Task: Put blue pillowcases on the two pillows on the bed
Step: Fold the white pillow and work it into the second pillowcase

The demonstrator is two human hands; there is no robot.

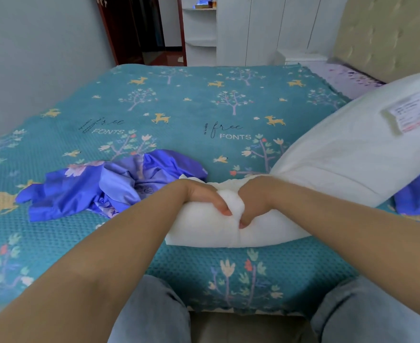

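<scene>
A bare white pillow (340, 154) lies tilted across the right side of the bed, a label on its upper face. Its near end is bunched between my two hands. My left hand (204, 196) squeezes that end from the left and my right hand (256, 201) grips it from the right. A crumpled blue pillowcase (100, 186) with a floral print lies on the bed just left of my left hand, not touched. More blue fabric (416, 194) shows under the pillow at the right edge; what it covers is hidden.
The bed wears a teal bedspread (179, 107) with deer and trees. A padded headboard (387, 35) stands at the far right, a white wardrobe (266, 28) behind the bed and a wall on the left. My knees press the bed's near edge.
</scene>
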